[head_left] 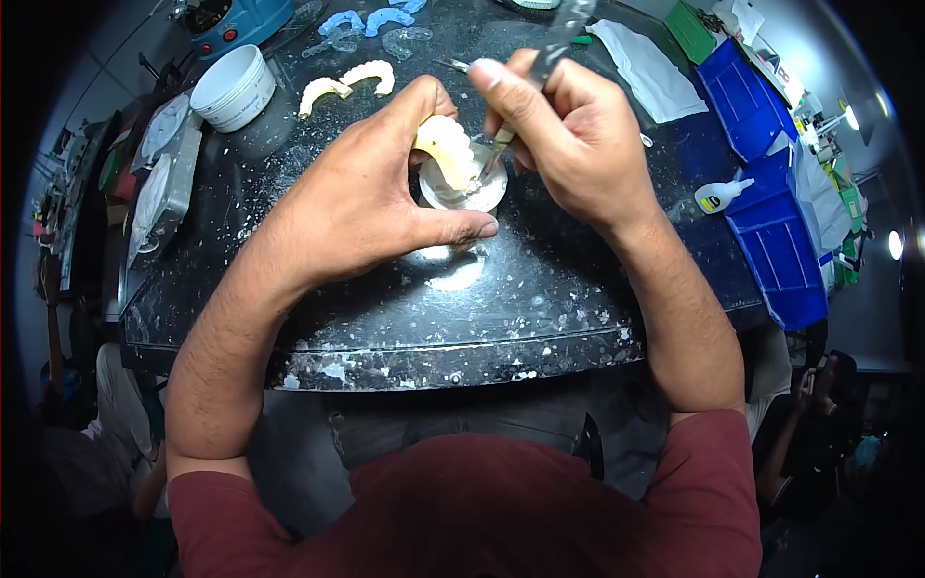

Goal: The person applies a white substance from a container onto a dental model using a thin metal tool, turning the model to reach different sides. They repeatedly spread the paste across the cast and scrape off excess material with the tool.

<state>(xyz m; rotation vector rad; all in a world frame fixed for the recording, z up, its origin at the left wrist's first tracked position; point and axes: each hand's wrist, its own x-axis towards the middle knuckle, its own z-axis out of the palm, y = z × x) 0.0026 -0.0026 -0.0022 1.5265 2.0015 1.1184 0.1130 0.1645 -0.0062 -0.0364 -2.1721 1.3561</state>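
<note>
My left hand (356, 183) grips a cream-yellow dental arch model (445, 149) between fingers and thumb, its row of teeth facing up and right. In my right hand (578, 135), closed with the thumb on top, is a slim metal hand tool (502, 143) whose exact kind I cannot make out. Its lower tip is at or very near the model's lower end. Directly beneath the model a round whitish dish (494, 200) rests on the black bench. More cream dental arch models (368, 73) lie beyond my left hand.
Plaster-specked black bench (540, 318); white tub (233, 89) at left, blue machine (236, 24) behind. Blue arch pieces (387, 19) lie at the back. To the right are white cloth (647, 72), a small white bottle (721, 196) and blue trays (776, 231). People are at both sides.
</note>
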